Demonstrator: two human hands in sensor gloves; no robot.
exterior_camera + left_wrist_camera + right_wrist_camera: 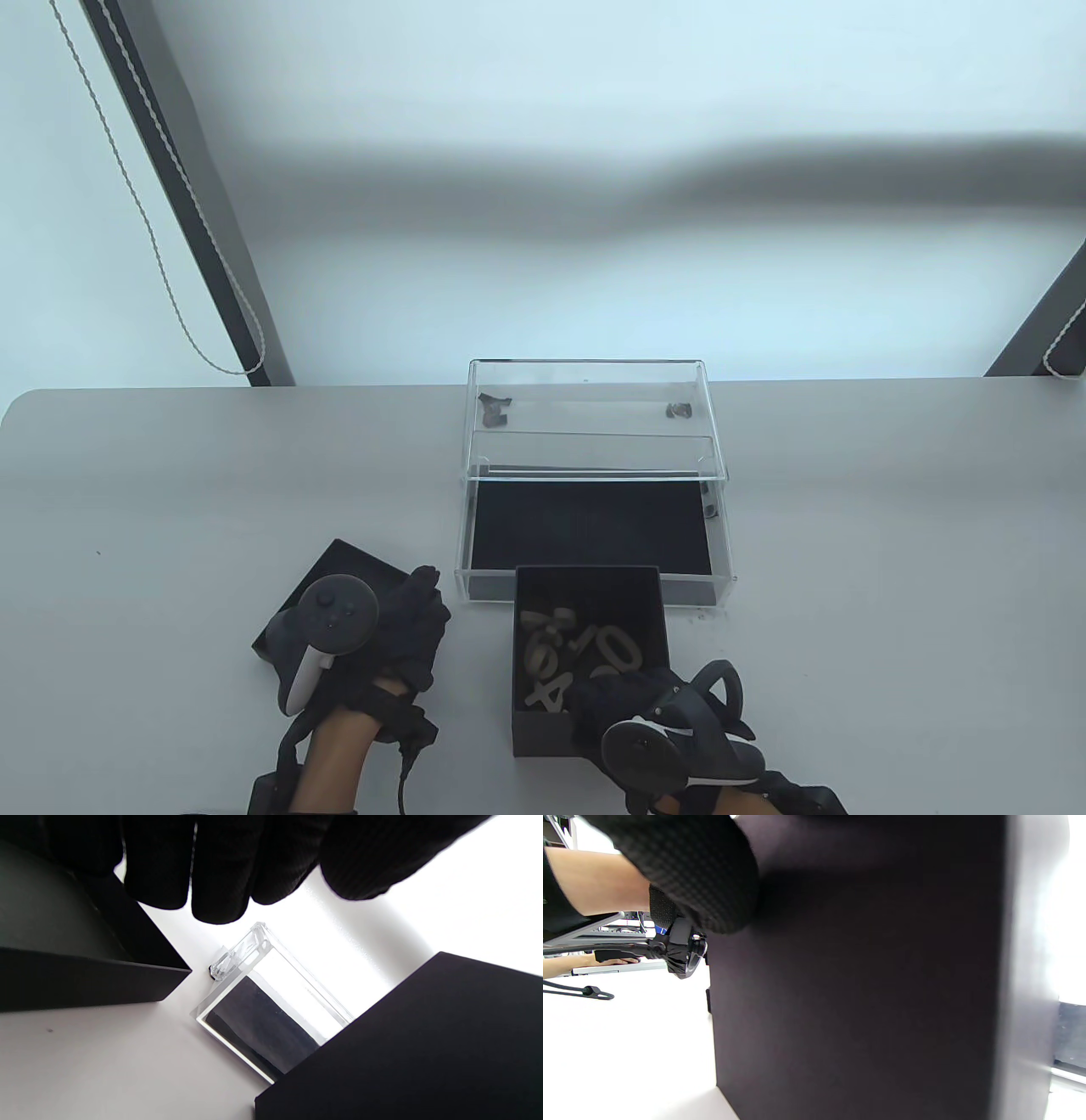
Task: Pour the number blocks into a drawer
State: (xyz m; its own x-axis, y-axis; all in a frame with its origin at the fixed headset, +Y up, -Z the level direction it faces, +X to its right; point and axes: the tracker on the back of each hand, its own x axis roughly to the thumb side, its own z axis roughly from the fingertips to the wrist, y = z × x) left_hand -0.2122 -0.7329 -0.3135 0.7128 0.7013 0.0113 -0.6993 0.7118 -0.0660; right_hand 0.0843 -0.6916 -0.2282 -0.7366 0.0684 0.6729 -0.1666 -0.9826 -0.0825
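My right grip (632, 705) clamped the near corner of the box (591, 594), blocks (585, 649) inside, the open drawer (594, 526) just beyond it. My left grip (407, 628) rested on the lid (339, 564), fingers loosely together.

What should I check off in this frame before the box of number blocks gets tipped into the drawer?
1. Drawer pulled out of the clear acrylic case, dark liner bare: ok.
2. Number blocks in the open black box: ok.
3. Right hand at the box's near right corner: ok; firmness of grip: cannot tell.
4. Box's far edge next to the drawer front: ok.
5. Left hand rests on the black lid, off to the left of the pour path: ok.
6. Box lifted off the table: cannot tell.
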